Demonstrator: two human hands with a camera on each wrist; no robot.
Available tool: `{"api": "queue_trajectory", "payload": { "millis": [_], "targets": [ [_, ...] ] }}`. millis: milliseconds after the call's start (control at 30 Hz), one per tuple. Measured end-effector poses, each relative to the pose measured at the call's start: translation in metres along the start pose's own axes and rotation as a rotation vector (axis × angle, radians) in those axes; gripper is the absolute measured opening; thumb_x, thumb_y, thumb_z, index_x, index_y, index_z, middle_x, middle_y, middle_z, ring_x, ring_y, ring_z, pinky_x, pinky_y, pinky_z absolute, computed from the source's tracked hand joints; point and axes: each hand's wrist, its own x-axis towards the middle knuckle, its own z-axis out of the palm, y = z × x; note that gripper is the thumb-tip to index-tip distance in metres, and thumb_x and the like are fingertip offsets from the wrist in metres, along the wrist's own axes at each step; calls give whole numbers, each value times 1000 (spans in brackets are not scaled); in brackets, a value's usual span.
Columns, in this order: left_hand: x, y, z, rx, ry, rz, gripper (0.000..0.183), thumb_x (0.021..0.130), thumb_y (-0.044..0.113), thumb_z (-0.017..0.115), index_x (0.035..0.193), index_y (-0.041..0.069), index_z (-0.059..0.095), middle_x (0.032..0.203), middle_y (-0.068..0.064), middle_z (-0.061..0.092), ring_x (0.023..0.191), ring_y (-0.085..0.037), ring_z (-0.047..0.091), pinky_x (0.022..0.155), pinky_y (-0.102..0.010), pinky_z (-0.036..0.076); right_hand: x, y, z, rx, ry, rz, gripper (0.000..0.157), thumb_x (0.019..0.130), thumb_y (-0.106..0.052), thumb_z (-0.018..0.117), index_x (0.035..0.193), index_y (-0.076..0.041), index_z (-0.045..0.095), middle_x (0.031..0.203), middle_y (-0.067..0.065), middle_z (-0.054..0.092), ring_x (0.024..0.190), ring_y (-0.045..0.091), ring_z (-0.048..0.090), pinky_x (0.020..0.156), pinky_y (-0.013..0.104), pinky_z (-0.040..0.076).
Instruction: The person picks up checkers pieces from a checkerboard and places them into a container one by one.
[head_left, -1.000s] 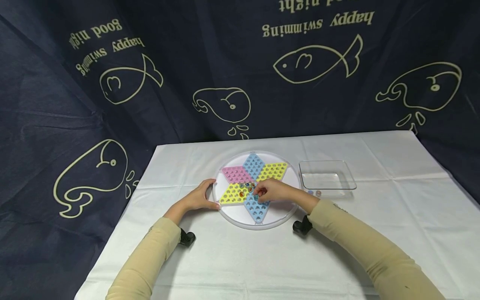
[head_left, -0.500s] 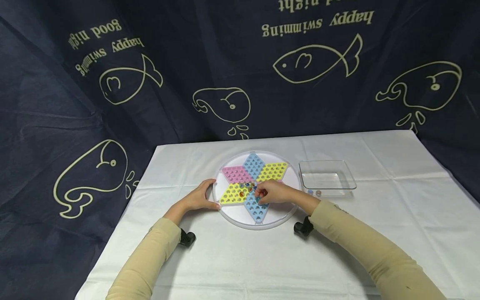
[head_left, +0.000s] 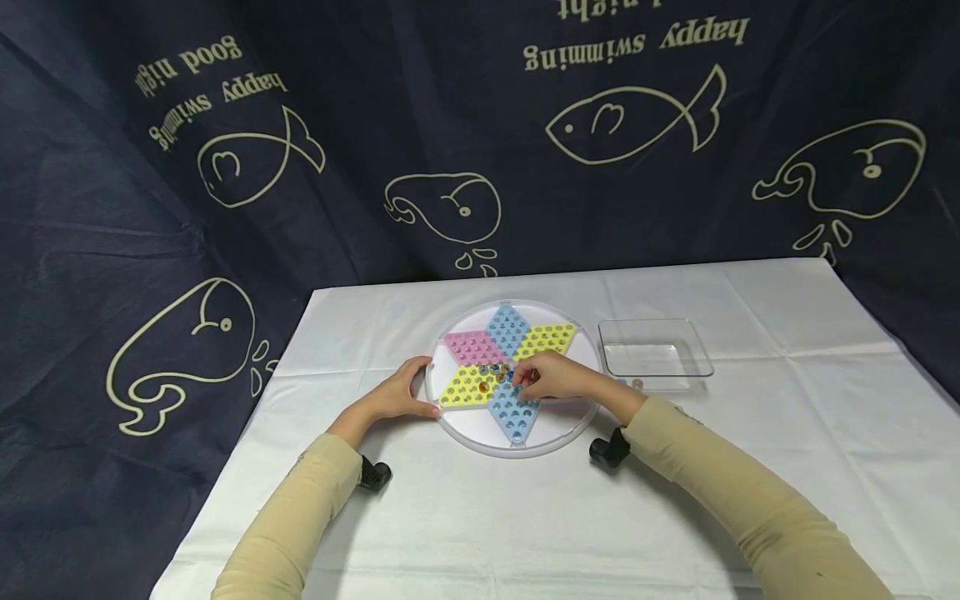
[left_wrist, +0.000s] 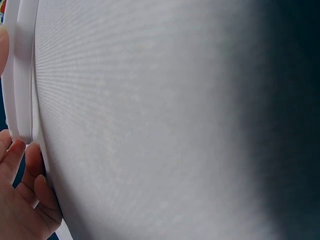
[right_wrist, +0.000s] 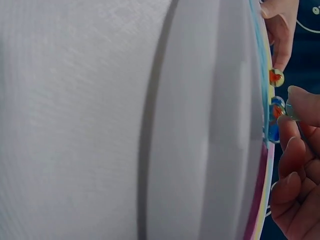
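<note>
A round white Chinese checkers board (head_left: 555, 437) with a coloured star lies on the table. My left hand (head_left: 397, 393) rests against its left rim, thumb and fingers spread along the edge. Over the star's near blue point (head_left: 516, 421), my right hand (head_left: 553, 375) pinches a clear greenish marble (right_wrist: 291, 110) between thumb and forefinger. Just beside those fingertips sit several marbles; a blue one (right_wrist: 274, 132) shows in the right wrist view. An orange marble (head_left: 483, 387) stands on the yellow point to the left.
Right of the board stands a clear rectangular box (head_left: 656, 375). Loose marbles lie by its near left corner, one of them brownish (head_left: 637, 384). A dark curtain (head_left: 450, 100) printed with fish and whales hangs behind the white-covered table (head_left: 465, 525).
My right hand has shifted slightly right and away from me, and a dark blue marble now shows beside its fingertips. My left hand keeps its place at the rim.
</note>
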Motion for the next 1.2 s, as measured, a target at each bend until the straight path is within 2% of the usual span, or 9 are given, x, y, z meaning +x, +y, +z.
{"api": "queue_trajectory", "payload": {
  "millis": [100,367,700,933,1200],
  "targets": [
    [0,1,0,0,-1,7,97,69,29,80,142,1,22,147,-21,21,136,-36,19,111,-48,17,-1,-1,-5,-19,13,-7,14,76,-8,70,88,-2,66,72,-3,57,67,7,47,61,18,42],
    [2,0,-1,5,-9,-11,98,69,31,80,142,3,21,148,-20,20,137,-35,18,112,-48,17,-4,-4,-14,-7,41,56,19,77,-8,68,94,-1,67,76,0,61,70,8,51,64,19,46],
    [1,-3,1,-7,-5,-20,100,67,33,80,143,5,22,149,-18,19,137,-34,17,111,-48,17,-7,2,-25,22,70,51,17,78,-8,68,93,-2,66,80,2,61,72,11,55,64,22,49],
    [1,-4,1,-13,-2,-6,100,67,34,80,142,4,22,148,-19,19,137,-35,17,111,-49,17,-13,6,-36,71,101,55,18,78,-9,68,94,0,65,81,4,61,67,12,54,59,22,47],
    [2,-5,2,-16,-4,-10,100,67,35,80,142,4,22,148,-18,19,137,-35,18,111,-49,18,-23,9,-48,56,152,104,21,79,-13,69,96,-1,65,84,4,62,72,14,52,64,26,45]
  ]
}}
